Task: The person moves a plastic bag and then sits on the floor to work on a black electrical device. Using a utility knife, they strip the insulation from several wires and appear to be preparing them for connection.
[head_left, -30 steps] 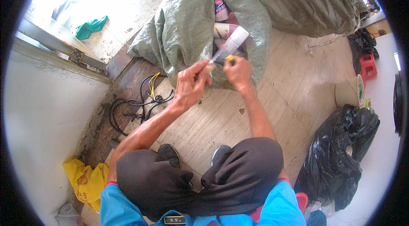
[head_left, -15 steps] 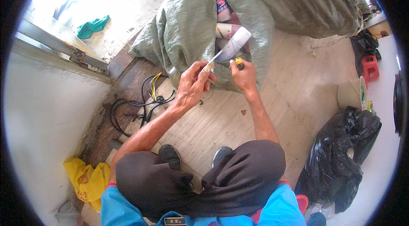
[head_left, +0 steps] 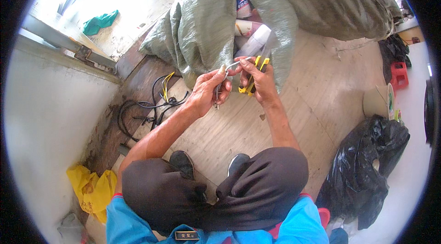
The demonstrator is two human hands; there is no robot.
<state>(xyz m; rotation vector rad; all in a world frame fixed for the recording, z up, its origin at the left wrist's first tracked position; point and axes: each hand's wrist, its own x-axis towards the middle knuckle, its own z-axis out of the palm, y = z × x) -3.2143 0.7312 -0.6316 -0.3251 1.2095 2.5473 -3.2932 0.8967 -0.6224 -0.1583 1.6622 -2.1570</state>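
My left hand (head_left: 206, 91) pinches a thin grey cord (head_left: 234, 65) between thumb and fingers. One end of the cord hangs below those fingers, and the other reaches across to my right hand (head_left: 263, 82). There the right fingertips grip it while the same hand holds a yellow-and-black utility knife (head_left: 248, 88), tilted, with its grey blade end upward. Just beyond my hands stands a green woven sack (head_left: 202, 28). Its opening shows a white bottle (head_left: 255, 39), a printed paper cup (head_left: 245, 28) and a can (head_left: 242, 6).
A second woven sack (head_left: 335, 0) lies at the far right. Black cables (head_left: 131, 106) with yellow wires lie on the floor to the left. A yellow bag (head_left: 94, 191) rests at the near left. On the right are a black plastic bag (head_left: 363, 170), a bucket (head_left: 377, 101) and a red plastic piece (head_left: 399, 75).
My right hand has turned, bringing the knife upright into view, and its fingertips now hold the cord. The cord is bent between my hands and hangs below the left one.
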